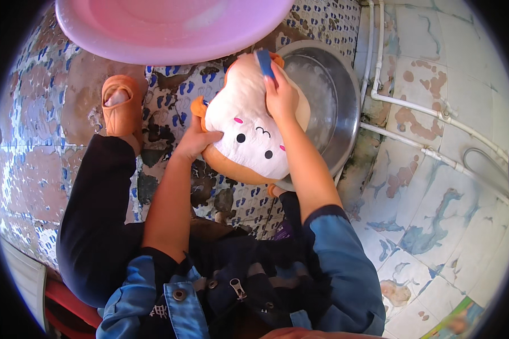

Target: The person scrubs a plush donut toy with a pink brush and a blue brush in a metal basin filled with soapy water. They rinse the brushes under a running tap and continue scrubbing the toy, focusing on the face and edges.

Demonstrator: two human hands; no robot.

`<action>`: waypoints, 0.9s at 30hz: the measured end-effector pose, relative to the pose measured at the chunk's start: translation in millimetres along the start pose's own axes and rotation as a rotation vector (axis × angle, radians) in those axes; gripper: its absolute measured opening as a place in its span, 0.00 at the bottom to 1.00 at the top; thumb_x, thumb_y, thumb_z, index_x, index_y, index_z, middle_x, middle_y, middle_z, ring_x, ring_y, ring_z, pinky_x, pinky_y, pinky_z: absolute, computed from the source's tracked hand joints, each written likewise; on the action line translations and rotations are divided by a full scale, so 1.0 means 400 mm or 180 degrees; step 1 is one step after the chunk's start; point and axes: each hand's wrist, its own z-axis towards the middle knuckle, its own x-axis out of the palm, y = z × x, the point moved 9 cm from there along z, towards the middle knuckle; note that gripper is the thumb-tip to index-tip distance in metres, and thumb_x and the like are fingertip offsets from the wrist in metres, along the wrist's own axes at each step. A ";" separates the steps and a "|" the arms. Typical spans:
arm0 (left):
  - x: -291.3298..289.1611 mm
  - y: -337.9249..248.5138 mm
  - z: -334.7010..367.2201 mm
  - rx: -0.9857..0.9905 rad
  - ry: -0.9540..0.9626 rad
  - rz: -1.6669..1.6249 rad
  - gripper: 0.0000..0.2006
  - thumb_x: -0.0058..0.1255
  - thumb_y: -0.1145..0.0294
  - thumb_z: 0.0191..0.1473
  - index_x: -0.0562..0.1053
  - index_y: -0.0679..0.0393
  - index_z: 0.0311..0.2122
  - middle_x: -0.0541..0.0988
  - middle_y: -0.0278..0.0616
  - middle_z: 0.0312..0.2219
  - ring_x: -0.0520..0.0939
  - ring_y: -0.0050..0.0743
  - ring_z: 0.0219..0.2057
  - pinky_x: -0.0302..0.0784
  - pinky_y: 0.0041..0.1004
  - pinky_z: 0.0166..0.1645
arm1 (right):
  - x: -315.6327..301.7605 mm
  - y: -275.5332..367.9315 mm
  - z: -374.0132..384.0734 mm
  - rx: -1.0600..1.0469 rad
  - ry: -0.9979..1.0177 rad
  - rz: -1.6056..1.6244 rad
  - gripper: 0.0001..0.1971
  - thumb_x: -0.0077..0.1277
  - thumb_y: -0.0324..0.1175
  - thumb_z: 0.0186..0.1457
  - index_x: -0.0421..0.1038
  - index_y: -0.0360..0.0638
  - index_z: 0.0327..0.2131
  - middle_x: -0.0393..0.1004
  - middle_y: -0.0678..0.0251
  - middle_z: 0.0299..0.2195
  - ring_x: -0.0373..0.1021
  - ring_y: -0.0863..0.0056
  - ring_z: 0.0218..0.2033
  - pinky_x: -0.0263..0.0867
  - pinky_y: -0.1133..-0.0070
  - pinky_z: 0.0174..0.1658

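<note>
A white and orange plush toy (247,107) with a small stitched face is held up in front of me, its face upside down from where I sit. My left hand (197,139) is closed on its left edge, the thumb pressed onto the white front. My right hand (281,97) grips a blue scrub brush (264,63) and lays it against the far end of the toy. The brush's underside is mostly hidden. Partly behind the toy, on the right, stands a round metal basin (348,93) with cloudy water in it.
A large pink basin (169,48) spans the far side. White pipes (407,100) run along the tiled wall (413,192) on the right. My left foot, in an orange shoe (120,110), rests on the patterned floor (178,90). A red object (68,299) lies at lower left.
</note>
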 end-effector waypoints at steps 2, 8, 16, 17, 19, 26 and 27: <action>0.020 -0.066 0.010 0.0458 0.0085 0.0412 0.41 0.55 0.80 0.40 0.50 0.59 0.60 0.66 0.45 0.51 0.69 0.34 0.51 0.63 0.32 0.55 | -0.039 -0.027 -0.073 -0.0053 0.0092 0.0447 0.19 0.49 0.39 0.53 0.67 0.55 0.50 0.76 0.59 0.32 0.73 0.63 0.30 0.67 0.73 0.34; 0.088 -0.196 0.023 0.0356 -0.0787 0.2575 0.31 0.63 0.61 0.37 0.68 0.66 0.48 0.75 0.50 0.40 0.77 0.37 0.43 0.70 0.32 0.47 | -0.089 0.001 -0.206 0.0281 0.0480 0.1140 0.21 0.52 0.36 0.51 0.67 0.52 0.50 0.76 0.61 0.29 0.72 0.67 0.26 0.67 0.76 0.33; 0.044 -0.001 0.057 -0.0314 -0.0041 0.0249 0.28 0.55 0.82 0.41 0.63 0.63 0.51 0.75 0.42 0.39 0.77 0.31 0.39 0.73 0.28 0.44 | -0.037 0.080 -0.220 -0.0925 0.0896 0.0486 0.21 0.53 0.35 0.48 0.69 0.59 0.49 0.70 0.63 0.19 0.68 0.65 0.19 0.64 0.71 0.23; 0.049 0.000 0.058 -0.0274 -0.0091 0.0331 0.28 0.54 0.83 0.42 0.62 0.63 0.52 0.75 0.42 0.39 0.77 0.31 0.38 0.73 0.27 0.44 | -0.019 0.064 -0.173 -0.1116 0.0585 0.0451 0.20 0.52 0.36 0.48 0.69 0.58 0.48 0.70 0.62 0.20 0.68 0.62 0.20 0.65 0.70 0.25; 0.056 -0.015 0.067 -0.0153 -0.0231 0.0486 0.27 0.52 0.84 0.43 0.62 0.63 0.52 0.74 0.42 0.38 0.76 0.30 0.38 0.73 0.27 0.43 | 0.003 0.023 -0.048 -0.0656 0.0214 0.0063 0.19 0.51 0.35 0.50 0.69 0.56 0.48 0.73 0.59 0.25 0.71 0.61 0.25 0.66 0.70 0.29; 0.008 0.050 0.071 -0.0099 -0.0325 0.0271 0.27 0.52 0.84 0.41 0.64 0.64 0.51 0.75 0.42 0.38 0.76 0.31 0.39 0.72 0.27 0.44 | -0.031 0.055 -0.188 -0.1046 0.1052 0.0947 0.25 0.56 0.27 0.44 0.69 0.57 0.49 0.75 0.61 0.31 0.73 0.69 0.27 0.69 0.79 0.36; 0.008 0.066 0.071 -0.0139 -0.0308 0.0099 0.26 0.52 0.84 0.42 0.65 0.64 0.50 0.75 0.41 0.38 0.76 0.30 0.39 0.72 0.27 0.44 | -0.013 0.052 -0.193 -0.1150 0.1245 0.0504 0.24 0.55 0.30 0.45 0.69 0.59 0.49 0.75 0.63 0.29 0.72 0.70 0.26 0.68 0.77 0.34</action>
